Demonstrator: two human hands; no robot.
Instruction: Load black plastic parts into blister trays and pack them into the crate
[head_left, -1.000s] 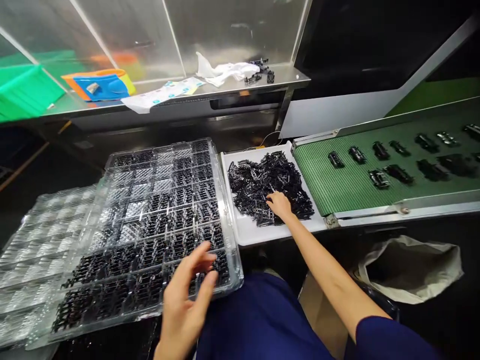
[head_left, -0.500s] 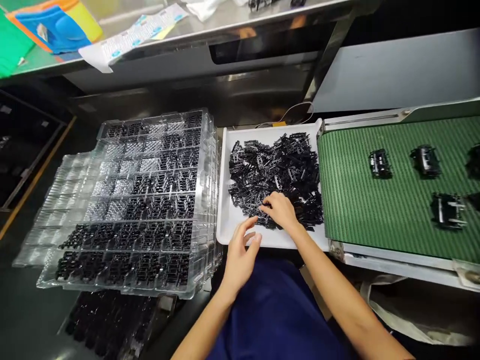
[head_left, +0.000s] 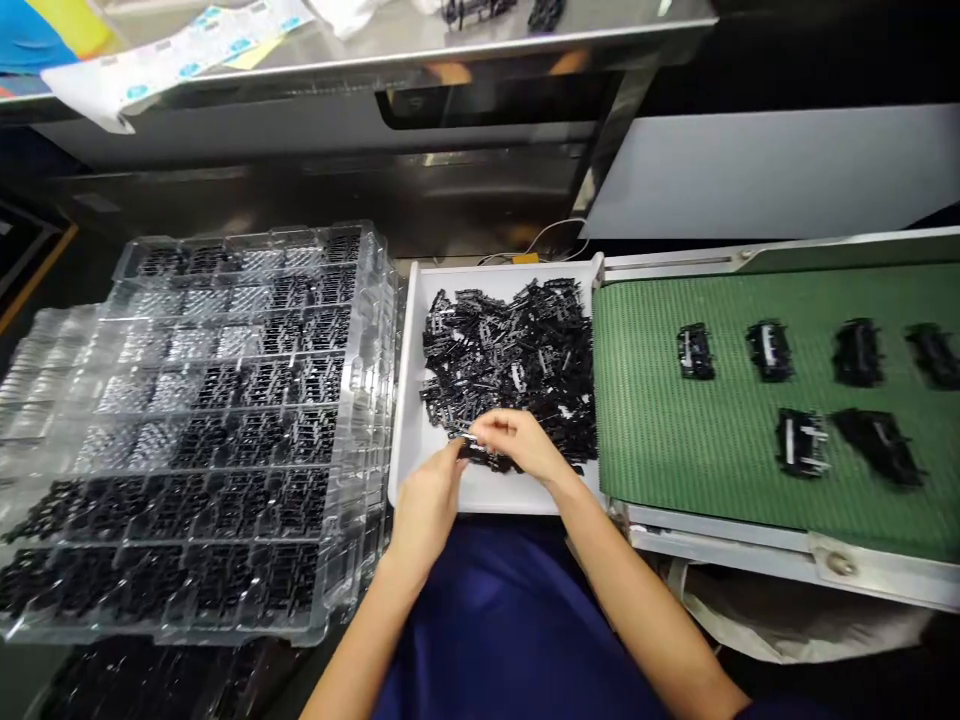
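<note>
Left hand point(head_left: 427, 500), seen over the clear tray point(head_left: 354, 370) a second ago, is now brought in to the white bin point(head_left: 495, 495). Right hand point(head_left: 517, 440) is drawn to the pile's near-left edge. Gap closed; small part point(head_left: 466, 436) is pinched between both hands' fingertips.

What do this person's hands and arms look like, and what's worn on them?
The left hand and right hand are bare, without gloves; no watch or bracelet shows. Both forearms are uncovered. A bit of dark sleeve shows at lower right. The garment on the body is dark blue.
</note>
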